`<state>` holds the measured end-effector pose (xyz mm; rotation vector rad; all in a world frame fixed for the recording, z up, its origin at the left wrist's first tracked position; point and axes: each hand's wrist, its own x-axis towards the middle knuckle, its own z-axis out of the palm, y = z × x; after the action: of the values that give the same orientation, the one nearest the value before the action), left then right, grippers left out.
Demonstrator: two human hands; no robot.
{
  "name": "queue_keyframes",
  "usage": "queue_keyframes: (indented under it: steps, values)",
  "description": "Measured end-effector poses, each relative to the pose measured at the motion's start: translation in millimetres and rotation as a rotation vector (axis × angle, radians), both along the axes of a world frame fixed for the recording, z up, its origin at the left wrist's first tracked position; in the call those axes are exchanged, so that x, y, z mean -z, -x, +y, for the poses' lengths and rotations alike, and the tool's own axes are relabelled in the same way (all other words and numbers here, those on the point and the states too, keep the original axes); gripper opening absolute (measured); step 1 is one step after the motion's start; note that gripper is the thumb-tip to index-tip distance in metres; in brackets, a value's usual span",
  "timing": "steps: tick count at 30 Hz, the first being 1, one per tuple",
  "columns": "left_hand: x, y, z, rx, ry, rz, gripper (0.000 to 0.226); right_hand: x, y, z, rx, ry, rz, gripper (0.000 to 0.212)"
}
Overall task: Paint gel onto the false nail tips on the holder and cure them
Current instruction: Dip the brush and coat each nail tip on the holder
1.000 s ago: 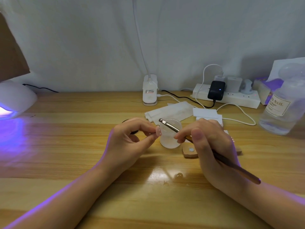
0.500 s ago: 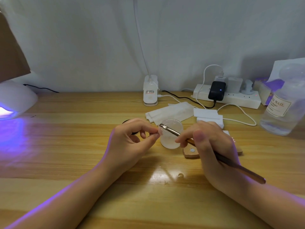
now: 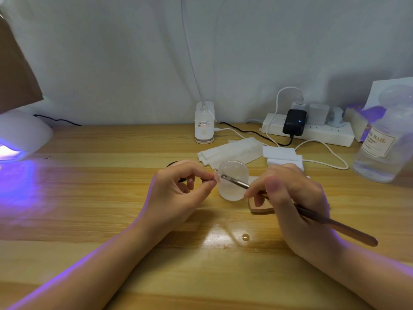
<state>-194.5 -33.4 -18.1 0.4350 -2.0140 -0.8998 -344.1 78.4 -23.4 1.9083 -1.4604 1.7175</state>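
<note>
My left hand (image 3: 178, 193) pinches a small pale false nail tip (image 3: 216, 177) between thumb and forefinger, above the wooden desk (image 3: 111, 198). My right hand (image 3: 292, 200) grips a brush (image 3: 317, 217) with a brown handle and a metal ferrule; its tip touches the nail tip. A small clear cup (image 3: 232, 183) stands just behind the brush tip. A tan holder block (image 3: 260, 206) lies on the desk, partly hidden under my right hand. The white curing lamp (image 3: 21, 136) at the far left glows violet.
A white clip lamp (image 3: 203, 124) stands at the back centre. A power strip (image 3: 312, 130) with plugs and cables lies back right. White wipes (image 3: 232, 152) and pads (image 3: 280, 153) lie behind the cup. A clear labelled bottle (image 3: 384, 148) stands at the right edge.
The brush tip has slid left and down onto the nail tip in my left hand. Both hands have otherwise stayed in place.
</note>
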Motion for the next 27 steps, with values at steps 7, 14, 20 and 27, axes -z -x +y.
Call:
queue_keyframes:
  steps: [7, 14, 20, 27]
  values:
    - [-1.9, -0.6, 1.8, 0.004, -0.006, 0.005, 0.018, -4.2, -2.3, -1.2, 0.046, -0.068, 0.061, 0.017]
    - [-3.8, -0.4, 4.1, -0.003, -0.005, 0.003, 0.015, -1.0, 0.2, -1.3, 0.046, -0.027, 0.170, 0.019]
    - [-3.4, 0.1, 3.9, -0.022, -0.030, -0.003, 0.016, 0.0, 0.1, -3.8, 0.038, -0.054, 0.182, 0.024]
    - [-2.8, -0.1, 3.0, -0.025, -0.026, -0.010, 0.020, -0.3, 0.4, 0.0, 0.029, -0.025, 0.094, 0.037]
